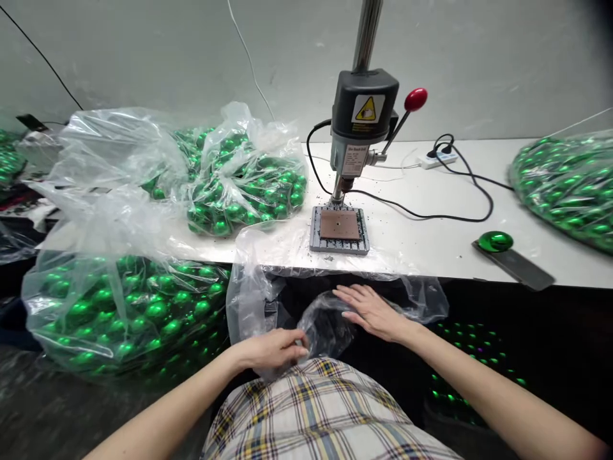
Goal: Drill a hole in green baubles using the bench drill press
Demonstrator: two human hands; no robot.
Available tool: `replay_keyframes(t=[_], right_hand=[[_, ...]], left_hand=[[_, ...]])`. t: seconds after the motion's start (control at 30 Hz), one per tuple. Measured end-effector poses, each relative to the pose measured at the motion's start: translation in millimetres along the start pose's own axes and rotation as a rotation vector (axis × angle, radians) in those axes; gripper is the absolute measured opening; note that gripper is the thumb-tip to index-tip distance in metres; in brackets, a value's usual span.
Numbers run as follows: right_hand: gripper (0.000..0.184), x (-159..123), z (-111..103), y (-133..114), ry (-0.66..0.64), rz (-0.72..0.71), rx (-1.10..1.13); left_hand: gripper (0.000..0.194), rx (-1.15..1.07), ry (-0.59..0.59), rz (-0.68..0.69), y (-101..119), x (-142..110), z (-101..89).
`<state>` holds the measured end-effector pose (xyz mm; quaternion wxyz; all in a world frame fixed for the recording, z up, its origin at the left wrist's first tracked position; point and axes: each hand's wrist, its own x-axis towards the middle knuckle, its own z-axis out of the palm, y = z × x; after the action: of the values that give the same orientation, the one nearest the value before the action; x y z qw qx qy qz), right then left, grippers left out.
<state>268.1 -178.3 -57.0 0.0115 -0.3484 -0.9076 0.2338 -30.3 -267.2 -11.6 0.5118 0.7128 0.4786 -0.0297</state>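
A clear plastic bag (249, 300) hangs open at the table's front edge, close against a plaid garment. My left hand (275, 348) is closed on the near rim of this bag, with its fingers curled round the film. My right hand (371, 313) is over the bag's mouth, its fingers stretched out and the thumb apart, touching or just above the film. The bag's inside looks dark, and its contents cannot be made out. Behind it, a small bench drill press (366, 121) stands on the white table, with a brown plate (340, 225) on its base.
Shiny green balls in a clear bag (249, 204) lie on the table to the left. Another bag of green balls (153, 319) hangs below. More bagged balls (569, 191) are at right. A green ball (495, 241) rests on a phone (522, 265). A power strip (438, 158) trails black cable.
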Motion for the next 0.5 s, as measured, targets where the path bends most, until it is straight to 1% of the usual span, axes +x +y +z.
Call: replay_keyframes(t=[0.03,0.07,0.13,0.17,0.2,0.23,0.3,0.33,0.4,0.43,0.5], right_hand=[[0.053,1.8,9.2,5.7,-0.050,0.003,-0.022],[0.048,-2.0,16.1,13.5,-0.099,0.002,-0.043],[0.032,-25.4,21.0,31.5,-0.179,-0.019,-0.079],[0.030,-43.4,19.7,40.0,-0.200,-0.026,-0.095],[0.033,-63.9,17.2,47.6,-0.210,-0.021,-0.109],[0.038,-85.4,14.8,54.0,-0.205,-0.002,-0.128],[0.045,-126.4,14.9,63.0,-0.201,0.048,-0.158],[0.052,-144.2,18.8,65.9,-0.200,0.069,-0.166],[0.068,-171.8,34.5,70.1,-0.173,0.099,-0.153],[0.069,-181.4,44.7,72.1,-0.171,0.105,-0.135],[0.069,-192.1,64.2,77.9,-0.128,0.130,-0.085]], left_hand=[[0.045,-0.019,-0.020,-0.017,-3.0,0.6,3.7],[0.047,-0.035,-0.011,-0.048,-7.3,-1.1,6.7],[0.052,-0.016,0.086,-0.141,-17.6,-9.2,10.3],[0.054,0.023,0.146,-0.175,-22.6,-14.4,11.4],[0.053,0.085,0.190,-0.187,-27.3,-19.5,12.8],[0.046,0.163,0.207,-0.179,-31.7,-23.9,14.9],[0.022,0.331,0.162,-0.135,-40.1,-29.3,22.8],[0.018,0.408,0.130,-0.116,-44.2,-30.2,28.8],[0.022,0.545,0.114,-0.097,-52.0,-30.3,43.4],[0.023,0.603,0.127,-0.106,-54.9,-30.6,50.6],[0.024,0.692,0.132,-0.168,-56.7,-34.3,60.4]])
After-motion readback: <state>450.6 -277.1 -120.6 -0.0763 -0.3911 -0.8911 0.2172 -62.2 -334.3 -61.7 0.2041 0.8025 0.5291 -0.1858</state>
